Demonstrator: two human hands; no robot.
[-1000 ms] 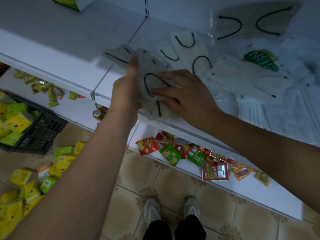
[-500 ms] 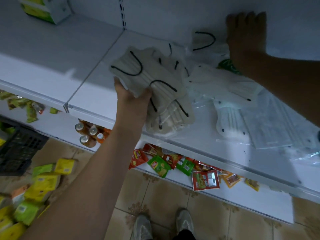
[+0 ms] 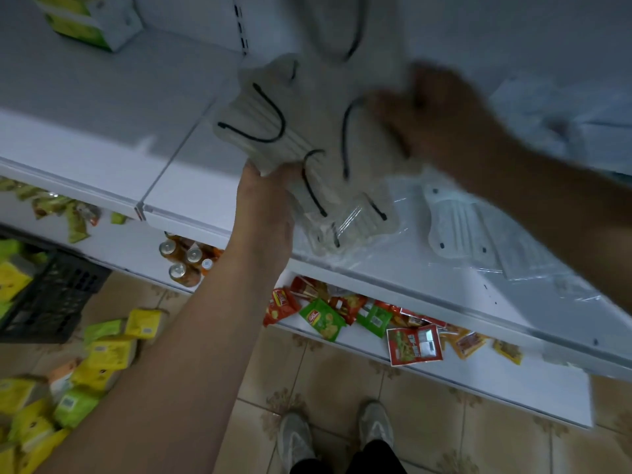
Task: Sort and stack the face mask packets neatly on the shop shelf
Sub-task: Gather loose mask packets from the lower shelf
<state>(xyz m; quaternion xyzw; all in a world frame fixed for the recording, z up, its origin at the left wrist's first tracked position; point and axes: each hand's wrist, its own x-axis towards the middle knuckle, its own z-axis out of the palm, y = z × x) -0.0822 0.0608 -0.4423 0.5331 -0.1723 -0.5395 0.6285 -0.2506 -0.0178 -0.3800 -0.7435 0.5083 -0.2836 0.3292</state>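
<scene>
My left hand (image 3: pixel 265 206) grips a fanned bundle of beige face mask packets (image 3: pixel 260 121) with black ear loops, holding it from below over the white shelf (image 3: pixel 191 186). My right hand (image 3: pixel 441 118), blurred by motion, is at the bundle's right edge, bringing another beige mask packet (image 3: pixel 345 39) onto it; its grip is too smeared to read. More white mask packets (image 3: pixel 458 224) in clear wrappers lie on the shelf to the right, under my right forearm.
A green and white box (image 3: pixel 89 22) stands at the shelf's back left. On the lower shelf lie snack packets (image 3: pixel 321 319) and canned drinks (image 3: pixel 184 258). A black crate (image 3: pixel 51 299) and yellow packets (image 3: pixel 102 354) sit on the tiled floor by my shoes.
My right hand came back from the rear of the shelf to the bundle, bringing a mask packet. My left hand kept its hold and lifted the bundle slightly.
</scene>
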